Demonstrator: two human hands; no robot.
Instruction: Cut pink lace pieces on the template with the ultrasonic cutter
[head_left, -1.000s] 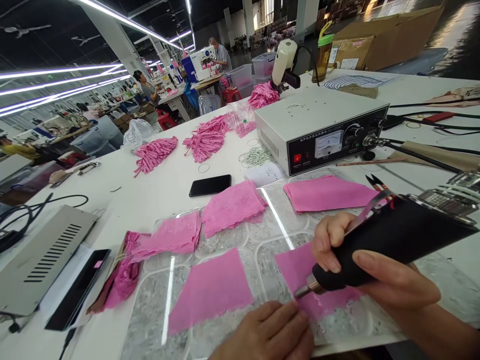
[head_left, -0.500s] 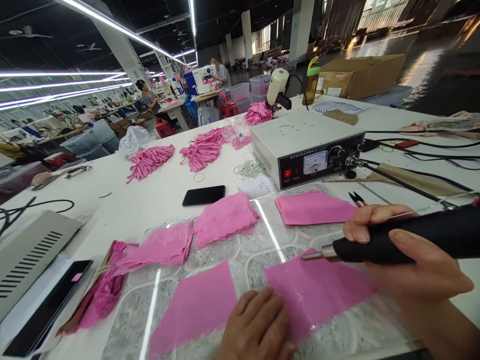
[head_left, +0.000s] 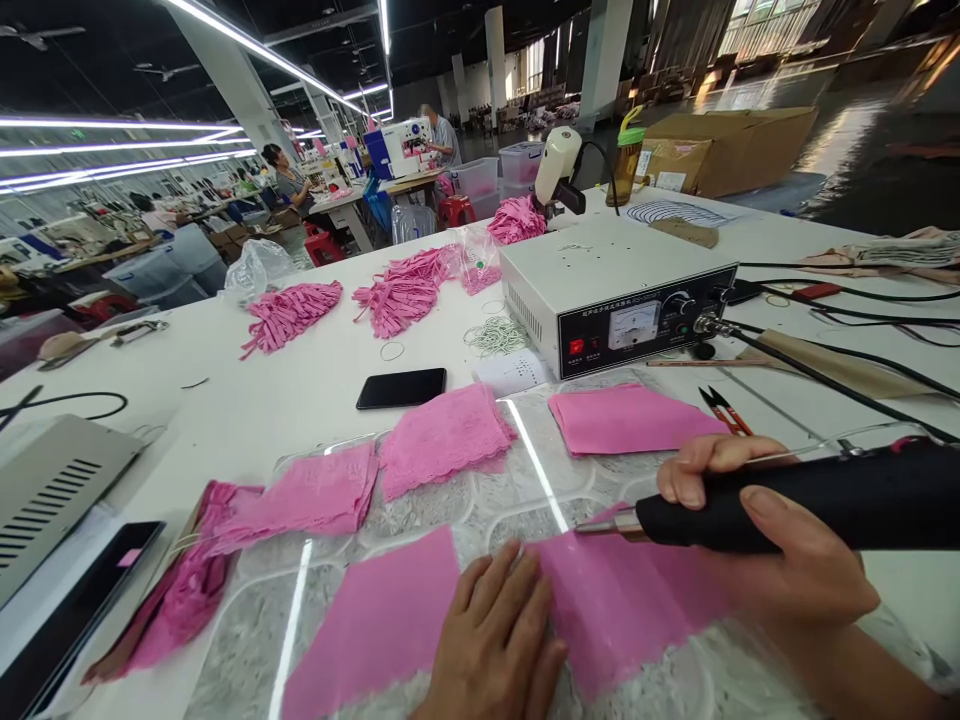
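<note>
My right hand (head_left: 795,540) is wrapped round a black handheld ultrasonic welder (head_left: 825,500), whose metal tip points left. The tip rests at the upper left edge of a pink fabric piece (head_left: 622,610). My left hand (head_left: 491,640) lies palm down with fingers stretched out, at the left edge of that fabric. To its left a second flat pink piece (head_left: 382,610) lies on a clear-covered, grey-patterned mat (head_left: 247,630). Behind these lie a folded pink stack (head_left: 630,418) and lace-edged pink pieces (head_left: 446,440).
A control box (head_left: 622,290) with a meter and cables stands at the back right. Small red-handled snips (head_left: 727,412), a phone (head_left: 401,388), pink strip bundles (head_left: 292,315) and a grey vented case (head_left: 60,490) lie around. Co-workers sit at machines far behind.
My right hand has moved the welder left, its tip now nearer the fabric's left corner. My left hand has shifted up slightly and its fingers have straightened. The view has turned slightly.
</note>
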